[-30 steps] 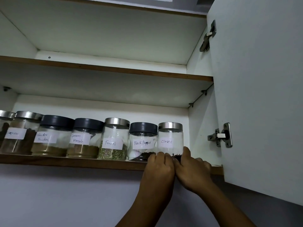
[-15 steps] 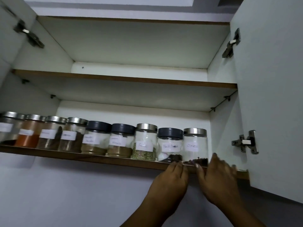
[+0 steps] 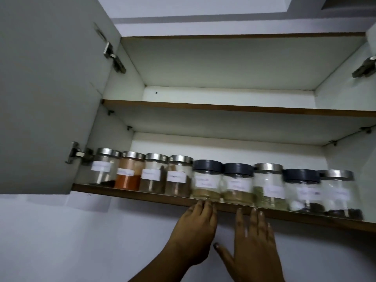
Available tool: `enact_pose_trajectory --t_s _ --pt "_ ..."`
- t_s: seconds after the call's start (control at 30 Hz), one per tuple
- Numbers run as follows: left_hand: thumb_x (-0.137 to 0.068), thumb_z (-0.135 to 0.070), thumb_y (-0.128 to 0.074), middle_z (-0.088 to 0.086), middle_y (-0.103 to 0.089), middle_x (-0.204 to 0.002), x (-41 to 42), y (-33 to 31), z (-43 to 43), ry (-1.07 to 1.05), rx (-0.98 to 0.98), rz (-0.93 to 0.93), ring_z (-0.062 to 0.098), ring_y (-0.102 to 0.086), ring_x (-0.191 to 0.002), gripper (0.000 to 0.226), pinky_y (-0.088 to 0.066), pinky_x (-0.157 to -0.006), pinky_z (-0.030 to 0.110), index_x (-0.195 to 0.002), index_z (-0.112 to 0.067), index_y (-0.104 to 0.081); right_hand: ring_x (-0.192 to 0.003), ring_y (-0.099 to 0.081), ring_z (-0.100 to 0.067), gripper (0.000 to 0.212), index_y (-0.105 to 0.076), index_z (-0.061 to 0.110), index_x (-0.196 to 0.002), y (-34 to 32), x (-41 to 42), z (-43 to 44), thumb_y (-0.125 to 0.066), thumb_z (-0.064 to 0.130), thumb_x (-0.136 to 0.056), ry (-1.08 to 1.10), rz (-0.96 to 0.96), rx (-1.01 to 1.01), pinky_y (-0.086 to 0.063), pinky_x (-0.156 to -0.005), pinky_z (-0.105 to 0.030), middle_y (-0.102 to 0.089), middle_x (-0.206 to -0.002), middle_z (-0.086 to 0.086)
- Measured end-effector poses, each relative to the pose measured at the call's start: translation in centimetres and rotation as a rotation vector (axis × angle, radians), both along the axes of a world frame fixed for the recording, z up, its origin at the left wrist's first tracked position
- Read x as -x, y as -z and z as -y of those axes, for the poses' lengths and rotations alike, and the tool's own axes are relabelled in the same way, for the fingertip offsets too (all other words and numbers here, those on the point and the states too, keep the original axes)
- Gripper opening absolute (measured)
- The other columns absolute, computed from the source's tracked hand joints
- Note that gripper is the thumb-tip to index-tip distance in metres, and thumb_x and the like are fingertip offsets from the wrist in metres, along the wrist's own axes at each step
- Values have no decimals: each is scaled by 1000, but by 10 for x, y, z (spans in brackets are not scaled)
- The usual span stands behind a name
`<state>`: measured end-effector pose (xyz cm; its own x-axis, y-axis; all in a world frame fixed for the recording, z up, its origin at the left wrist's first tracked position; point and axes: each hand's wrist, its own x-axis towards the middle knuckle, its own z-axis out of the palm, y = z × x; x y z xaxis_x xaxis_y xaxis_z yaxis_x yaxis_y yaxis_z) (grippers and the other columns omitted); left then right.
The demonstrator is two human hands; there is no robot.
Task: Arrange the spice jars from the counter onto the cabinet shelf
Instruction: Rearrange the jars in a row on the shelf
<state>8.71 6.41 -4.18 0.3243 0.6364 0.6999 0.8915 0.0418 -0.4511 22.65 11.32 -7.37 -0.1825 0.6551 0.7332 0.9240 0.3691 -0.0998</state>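
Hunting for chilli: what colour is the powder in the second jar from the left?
The second jar holds orange-red powder; the head view shows it.

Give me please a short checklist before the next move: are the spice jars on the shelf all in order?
1. Left hand and right hand holding nothing: ok.
2. Nine clear glass spice jars upright in one row on the brown-edged lower shelf: ok.
3. Steel or dark round lids on all jars: ok.
4. White paper labels facing front: ok; readable: cannot tell, blurred.
5. More jars left on the counter: cannot tell, out of view.
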Motion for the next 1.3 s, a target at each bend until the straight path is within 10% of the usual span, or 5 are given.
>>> enact_pose_trajectory --t_s 0.17,0.53,0.73,0.9,1.3 --pt "-87 -24 -55 16 -29 -146 127 -5 30 -10 9 88 33 -29 -132 66 -33 -106 41 -143 -4 -25 -112 -41 -40 79 -45 17 -122 -6 125 27 -18 76 -77 -99 78 -73 8 -115 -42 -61 -117 -30" --pt "-91 -24 -39 6 -38 -138 317 -76 67 239 -201 418 21 -42 -121 49 -38 -98 30 -139 -15 -35 -116 -59 -33 66 -55 0 -126 -100 311 62 -36 47 -83 -110 126 -361 -36 -106 -53 -61 -125 -20" --pt "-88 -5 -45 15 -40 -141 338 -138 57 69 -103 669 32 -41 -126 46 -38 -97 35 -134 -5 -41 -132 -39 -23 59 -32 10 -143 -171 334 59 -51 21 -88 -126 179 -291 -12 -117 -38 -43 -143 -9" --pt "-87 0 -48 14 -62 -112 345 -157 41 15 -188 690 29 -59 -101 29 -47 -80 31 -111 -5 -63 -91 -56 -25 23 -59 12 -103 -185 342 57 -54 8 -81 -157 205 -257 -37 -69 -28 -58 -105 -7" --pt "-84 7 -50 14 -59 -117 354 -147 -19 81 -161 847 28 -57 -104 36 -45 -78 29 -117 -7 -57 -75 -54 -20 5 -55 6 -82 -202 380 32 -54 7 -87 3 372 -153 -40 -65 -27 -44 -77 -3"
